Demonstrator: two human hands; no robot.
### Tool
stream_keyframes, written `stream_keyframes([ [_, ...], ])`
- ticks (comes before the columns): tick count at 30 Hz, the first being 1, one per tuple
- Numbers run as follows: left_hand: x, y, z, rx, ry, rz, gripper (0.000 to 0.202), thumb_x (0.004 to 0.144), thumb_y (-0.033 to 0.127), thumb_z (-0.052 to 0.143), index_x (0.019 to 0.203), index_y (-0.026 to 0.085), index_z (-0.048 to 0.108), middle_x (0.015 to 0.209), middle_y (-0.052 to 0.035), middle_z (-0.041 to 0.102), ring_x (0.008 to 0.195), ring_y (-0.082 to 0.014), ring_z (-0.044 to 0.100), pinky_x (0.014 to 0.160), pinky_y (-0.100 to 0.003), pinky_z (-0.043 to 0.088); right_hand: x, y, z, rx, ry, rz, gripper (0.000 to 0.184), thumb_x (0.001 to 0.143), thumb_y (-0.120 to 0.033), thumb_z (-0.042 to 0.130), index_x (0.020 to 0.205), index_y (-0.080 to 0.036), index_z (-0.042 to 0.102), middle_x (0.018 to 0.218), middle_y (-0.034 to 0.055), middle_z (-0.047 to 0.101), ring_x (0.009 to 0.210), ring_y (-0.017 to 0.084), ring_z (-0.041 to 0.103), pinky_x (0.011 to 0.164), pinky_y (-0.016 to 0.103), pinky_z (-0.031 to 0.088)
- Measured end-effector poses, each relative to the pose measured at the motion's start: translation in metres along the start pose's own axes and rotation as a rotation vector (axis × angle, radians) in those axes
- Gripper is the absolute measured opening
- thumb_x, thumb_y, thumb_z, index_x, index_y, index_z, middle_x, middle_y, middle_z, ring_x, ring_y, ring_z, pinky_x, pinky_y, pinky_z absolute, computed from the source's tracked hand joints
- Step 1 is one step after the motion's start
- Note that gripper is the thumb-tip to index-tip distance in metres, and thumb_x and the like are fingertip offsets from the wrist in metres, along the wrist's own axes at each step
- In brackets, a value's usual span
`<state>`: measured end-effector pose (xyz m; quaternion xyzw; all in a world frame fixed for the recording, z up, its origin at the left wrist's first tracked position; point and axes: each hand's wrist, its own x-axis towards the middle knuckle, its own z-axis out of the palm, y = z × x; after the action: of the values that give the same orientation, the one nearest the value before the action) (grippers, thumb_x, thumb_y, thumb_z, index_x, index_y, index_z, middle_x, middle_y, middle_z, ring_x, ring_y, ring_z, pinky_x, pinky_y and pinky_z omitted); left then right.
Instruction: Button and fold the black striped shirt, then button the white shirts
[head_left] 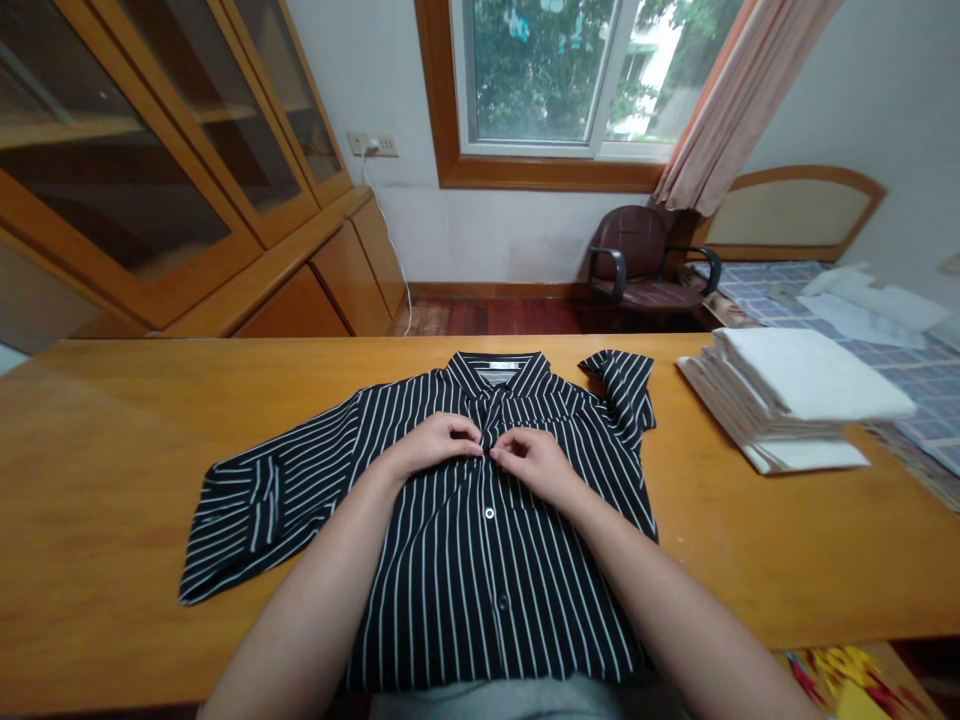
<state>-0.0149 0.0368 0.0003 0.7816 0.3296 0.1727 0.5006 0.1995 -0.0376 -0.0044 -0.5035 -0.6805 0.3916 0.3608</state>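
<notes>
Cannot see the spot on the striped shirt (450, 560) pinched by the fingers (471, 443) of the left hand (439, 440) and right hand (534, 460); covered by fingertips. Cannot read the collar label (504, 367), too small. Cannot follow the shirt's hem past the forearms, nor the tabletop (112, 450) past either side edge. Cannot tell cloth from paper in the white stack (802, 390).

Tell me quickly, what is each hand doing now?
Left hand: closed, pinching the front of the striped shirt.
Right hand: closed, pinching it too.
</notes>
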Motion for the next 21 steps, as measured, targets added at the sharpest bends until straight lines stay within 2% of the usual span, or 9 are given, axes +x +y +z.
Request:
stream_keyframes([
  [12,-0.0008,0.0016,-0.0025,-0.009,-0.04,0.023,0.022,0.081,0.04,0.072,0.08,0.017,0.073,0.082,-0.0015,0.068,0.081,-0.0166,0.062,0.081,-0.028,0.048,-0.0003,0.0041,0.0017,-0.006,0.011,-0.001,0.008,0.086,-0.02,0.066,0.08,-0.019,0.071,0.072,-0.0011,0.069,0.067,0.013,0.063,0.066,0.024,0.047],
  [21,-0.0002,0.003,-0.0015,-0.012,-0.021,0.004,0.023,0.081,0.04,0.071,0.081,0.017,0.073,0.084,-0.0022,0.07,0.082,-0.0171,0.062,0.084,-0.03,0.048,0.0,0.0026,0.0018,-0.044,0.022,-0.021,0.008,0.086,-0.019,0.067,0.079,-0.019,0.071,0.074,-0.0011,0.07,0.069,0.013,0.062,0.067,0.024,0.046],
])
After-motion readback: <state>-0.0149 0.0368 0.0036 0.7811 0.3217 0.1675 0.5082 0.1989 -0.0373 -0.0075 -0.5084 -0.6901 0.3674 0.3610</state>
